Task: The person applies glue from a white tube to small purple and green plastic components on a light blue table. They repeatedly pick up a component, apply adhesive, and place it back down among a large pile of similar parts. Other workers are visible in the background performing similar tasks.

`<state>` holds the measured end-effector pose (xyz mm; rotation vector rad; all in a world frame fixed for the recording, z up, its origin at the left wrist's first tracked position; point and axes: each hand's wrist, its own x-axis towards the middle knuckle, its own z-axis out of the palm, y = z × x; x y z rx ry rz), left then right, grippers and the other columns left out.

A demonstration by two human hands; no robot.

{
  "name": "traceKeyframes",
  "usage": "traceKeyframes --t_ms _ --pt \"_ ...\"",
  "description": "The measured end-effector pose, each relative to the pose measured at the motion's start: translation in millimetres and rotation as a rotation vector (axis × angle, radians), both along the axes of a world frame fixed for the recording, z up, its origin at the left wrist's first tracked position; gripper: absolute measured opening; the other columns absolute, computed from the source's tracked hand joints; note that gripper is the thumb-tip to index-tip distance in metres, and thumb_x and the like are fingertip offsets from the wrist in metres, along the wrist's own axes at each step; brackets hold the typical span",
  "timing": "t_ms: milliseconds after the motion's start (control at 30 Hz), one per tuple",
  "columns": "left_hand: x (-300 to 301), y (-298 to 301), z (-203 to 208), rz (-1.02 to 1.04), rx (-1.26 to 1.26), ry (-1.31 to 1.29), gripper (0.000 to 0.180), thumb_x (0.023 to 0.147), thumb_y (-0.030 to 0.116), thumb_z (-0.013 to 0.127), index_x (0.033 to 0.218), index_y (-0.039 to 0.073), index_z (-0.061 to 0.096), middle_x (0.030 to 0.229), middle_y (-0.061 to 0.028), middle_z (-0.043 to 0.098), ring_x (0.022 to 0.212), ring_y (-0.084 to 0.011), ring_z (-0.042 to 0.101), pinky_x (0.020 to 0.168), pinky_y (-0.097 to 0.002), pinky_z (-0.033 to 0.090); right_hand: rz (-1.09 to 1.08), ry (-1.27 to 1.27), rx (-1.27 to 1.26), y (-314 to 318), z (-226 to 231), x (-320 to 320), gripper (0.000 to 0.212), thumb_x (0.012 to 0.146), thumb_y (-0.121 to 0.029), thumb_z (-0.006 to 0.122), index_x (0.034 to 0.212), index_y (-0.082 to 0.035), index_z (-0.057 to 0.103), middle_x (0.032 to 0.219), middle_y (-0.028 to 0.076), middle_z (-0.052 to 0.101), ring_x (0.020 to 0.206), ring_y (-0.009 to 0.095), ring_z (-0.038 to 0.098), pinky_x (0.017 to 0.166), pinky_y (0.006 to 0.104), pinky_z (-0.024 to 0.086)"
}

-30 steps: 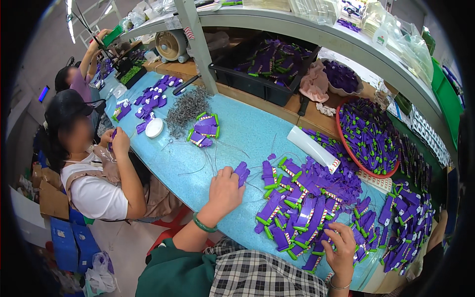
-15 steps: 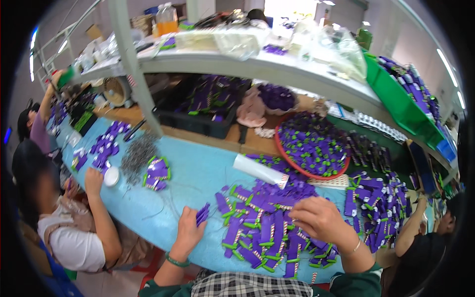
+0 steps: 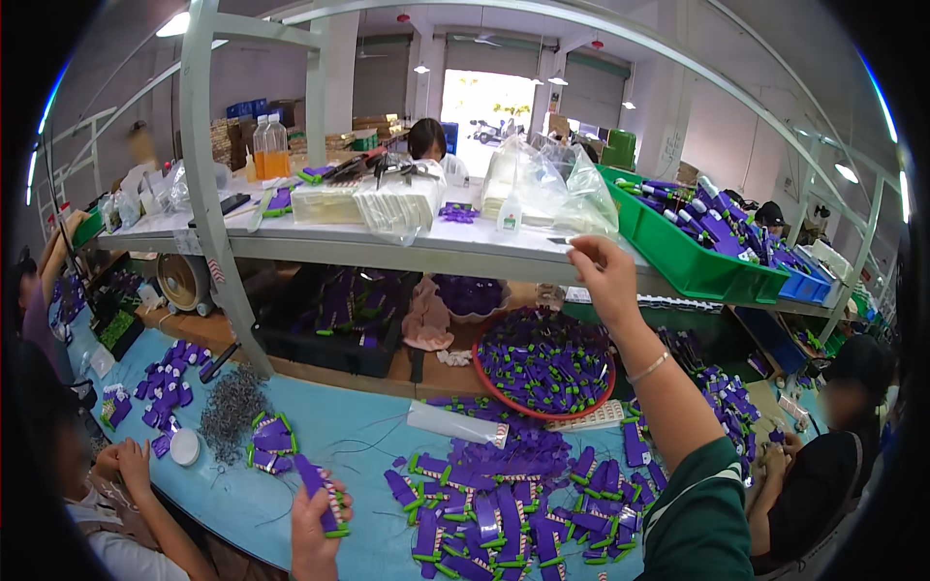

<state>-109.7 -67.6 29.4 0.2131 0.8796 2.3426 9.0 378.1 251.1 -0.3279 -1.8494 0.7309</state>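
Note:
My left hand [image 3: 315, 518], low at the front, is closed around a small bunch of flat purple pieces with green ends [image 3: 329, 499]. My right hand [image 3: 605, 276] is raised at the front edge of the white shelf [image 3: 465, 251], its fingers curled together. By its fingertips lies a small dark flat thing [image 3: 559, 240]; whether the fingers pinch anything is too small to make out. Below, a loose heap of purple pieces with green ends and striped edges [image 3: 494, 518] covers the blue tabletop [image 3: 358, 426].
A red round basket [image 3: 612, 392] of purple-and-green pieces stands behind the heap, beside a white roll [image 3: 455, 423]. Grey wires [image 3: 232, 412] lie to the left. The shelf holds a green bin [image 3: 678, 266], plastic bags and a small white bottle [image 3: 509, 213]. Co-workers sit at both sides.
The view has tilted upward. My right hand has risen from the purple heap to the shelf edge. The left hand still holds its bunch, now turned with a green end showing.

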Motion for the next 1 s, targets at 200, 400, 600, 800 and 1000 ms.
traceKeyframes --t_ms 200,400,600,800,1000 --pt "24.0 50.4 -6.7 -0.299 0.049 -0.141 0.039 0.085 0.002 0.063 0.122 0.003 0.049 0.101 -0.0131 0.060 0.087 -0.0263 0.061 0.068 -0.0356 0.053 -0.113 -0.102 0.213 17.7 24.5 -75.8 0.041 0.079 -0.017 0.073 0.113 0.002 0.064 0.100 0.016 0.071 0.094 0.026 0.069 0.085 0.0357 0.053" --pt "20.4 49.4 -9.7 -0.312 0.070 -0.141 0.045 0.084 0.000 0.065 0.125 0.001 0.047 0.103 -0.0137 0.059 0.091 -0.0276 0.061 0.075 -0.0394 0.053 -0.362 -0.352 0.120 -1.5 38.8 -112.5 0.042 0.079 -0.027 0.074 0.110 -0.001 0.064 0.102 0.015 0.070 0.097 0.032 0.067 0.085 0.0406 0.051" --pt "32.8 56.8 17.1 -0.298 0.001 -0.010 0.042 0.089 0.005 0.061 0.127 0.003 0.045 0.105 -0.0136 0.060 0.093 -0.0261 0.062 0.073 -0.0415 0.056 -0.291 -0.085 0.268 -3.1 31.4 -87.5 0.039 0.081 -0.022 0.072 0.112 0.001 0.062 0.100 0.019 0.069 0.090 0.033 0.068 0.079 0.0385 0.052" --pt "43.0 55.2 19.3 -0.406 -0.101 0.143 0.040 0.091 0.007 0.060 0.128 0.003 0.044 0.104 -0.0118 0.060 0.089 -0.0227 0.062 0.072 -0.0368 0.056 0.450 -0.157 -0.205 -140.2 -46.6 2.2 0.032 0.090 -0.004 0.059 0.121 0.004 0.055 0.094 0.006 0.062 0.072 0.010 0.060 0.063 0.0231 0.047" --pt "69.2 77.0 3.9 -0.649 -0.100 0.206 0.035 0.093 0.012 0.061 0.124 0.003 0.045 0.106 -0.0092 0.058 0.093 -0.0186 0.061 0.076 -0.0331 0.054 0.192 -0.228 0.109 -207.0 -151.2 111.5 0.040 0.068 -0.012 0.081 0.103 -0.001 0.067 0.088 0.014 0.064 0.071 0.026 0.061 0.062 0.0340 0.048"
